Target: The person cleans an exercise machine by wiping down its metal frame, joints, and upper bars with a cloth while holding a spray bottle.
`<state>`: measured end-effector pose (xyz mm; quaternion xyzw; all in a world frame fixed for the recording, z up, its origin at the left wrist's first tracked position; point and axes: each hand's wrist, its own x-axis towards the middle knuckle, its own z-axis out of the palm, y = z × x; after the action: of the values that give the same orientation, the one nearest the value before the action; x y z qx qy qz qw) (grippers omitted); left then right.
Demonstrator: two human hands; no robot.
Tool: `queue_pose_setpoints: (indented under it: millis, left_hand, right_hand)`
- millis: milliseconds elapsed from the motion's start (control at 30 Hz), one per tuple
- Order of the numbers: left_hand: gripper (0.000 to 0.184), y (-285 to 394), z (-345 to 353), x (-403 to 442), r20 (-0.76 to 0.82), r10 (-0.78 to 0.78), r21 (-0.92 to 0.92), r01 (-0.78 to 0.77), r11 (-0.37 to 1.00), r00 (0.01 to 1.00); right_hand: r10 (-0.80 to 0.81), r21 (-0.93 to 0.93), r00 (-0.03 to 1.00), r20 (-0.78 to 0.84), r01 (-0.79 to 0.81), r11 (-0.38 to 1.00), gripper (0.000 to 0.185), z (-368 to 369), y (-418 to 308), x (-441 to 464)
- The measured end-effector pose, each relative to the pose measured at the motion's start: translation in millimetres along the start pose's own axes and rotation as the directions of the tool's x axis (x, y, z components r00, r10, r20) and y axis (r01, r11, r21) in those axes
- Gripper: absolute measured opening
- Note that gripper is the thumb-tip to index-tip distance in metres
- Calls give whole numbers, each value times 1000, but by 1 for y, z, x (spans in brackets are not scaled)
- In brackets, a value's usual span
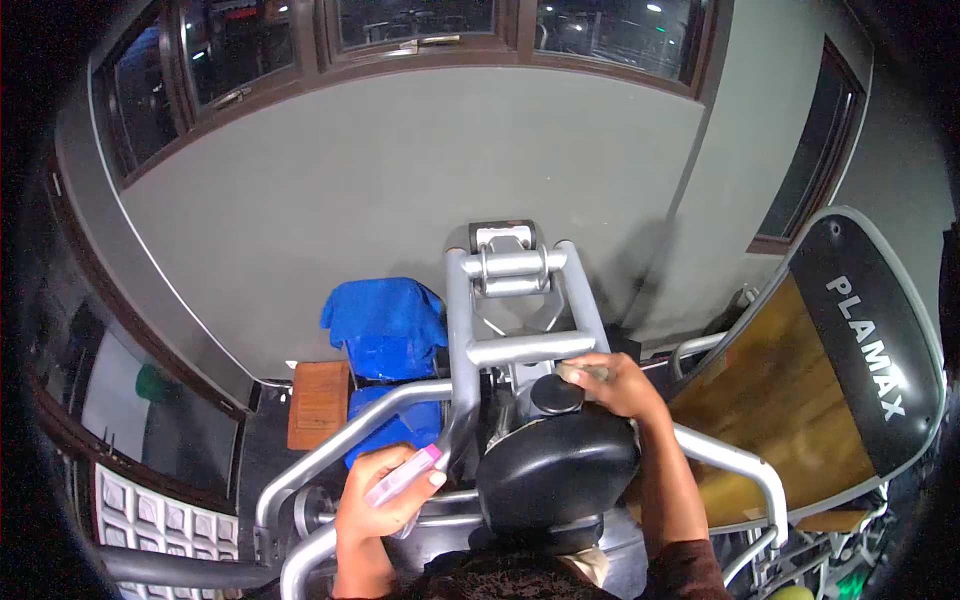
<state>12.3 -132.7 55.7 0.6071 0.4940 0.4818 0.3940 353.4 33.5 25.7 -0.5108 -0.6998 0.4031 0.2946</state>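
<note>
Bottle (pixel 402 477) gripped by left fingers (pixel 376 464), contents unclear, right fingers (pixel 606 363) pinching greyish wad (pixel 567 370)

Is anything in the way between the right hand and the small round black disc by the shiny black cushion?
Nothing visible is: the right hand sits close beside the black disc, though contact is unclear. The silver metal crossbar lies beyond them, not between.

My bottle (pixel 397 484) looks like smooth, translucent plastic, the frame (pixel 530 348) before me smooth silvery metal. The pad (pixel 555 470) gleams (leather-like, to my eye); the towel (pixel 385 312) is matt cloth, the board (pixel 318 405) wood, the wall (pixel 420 170) matt.
</note>
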Motion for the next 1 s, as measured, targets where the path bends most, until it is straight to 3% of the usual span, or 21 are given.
queue_pose_setpoints:
  millis: [133, 167, 300, 433, 467, 533, 633, 733, 867, 900, 1000]
  left_hand:
    - [15, 0, 3, 3, 13, 11, -23, -11, 1000, 1000]
    - [14, 1, 2, 3, 17, 15, -9, -15, 1000, 1000]
    - [14, 3, -1, 5, 11, 22, 9, -22, 1000, 1000]
    - [15, 0, 6, 11, 20, 62, -21, -61, 998, 998]
    - [15, -2, 8, 12, 31, 49, -22, -48, 999, 998]
    - [16, -4, 12, 12, 59, 21, -18, -20, 1000, 998]
    - [17, 2, 18, 14, 76, 20, -46, -17, 999, 997]
    - [16, 0, 11, 13, 69, 43, -45, -40, 998, 997]
    - [14, 2, -5, 4, 15, 20, -56, -19, 998, 1000]
    - [14, 5, -8, 2, -13, -6, -52, 5, 999, 1000]
    - [17, 0, -17, 0, -55, -56, 4, 56, 998, 997]
  right_hand:
    - [-85, 137, 995, 47, 78, 987, 27, -2, 7, -7]
    - [-38, 157, 996, 77, 26, 987, 27, -7, 9, -12]
    - [-113, 256, 972, 208, 57, 965, 30, -16, 9, -18]
    - [-91, 25, 986, 137, 89, 996, 27, -6, -12, -2]
    - [-104, -119, 981, 165, 124, 985, 27, -3, -24, 4]
    - [-103, -237, 966, 237, 160, 958, 29, 7, -32, 16]
    - [-128, -344, 926, 356, 257, 903, 28, 10, -48, 11]
    - [-44, -397, 907, 418, 226, 890, 27, 2, -67, -6]
    - [-4, -387, 939, 343, 145, 911, 25, -7, -68, -2]
    - [-63, -372, 957, 285, 171, 912, 25, -2, -51, 7]
    - [-117, -588, 966, 230, 234, 774, 27, 23, -56, 25]
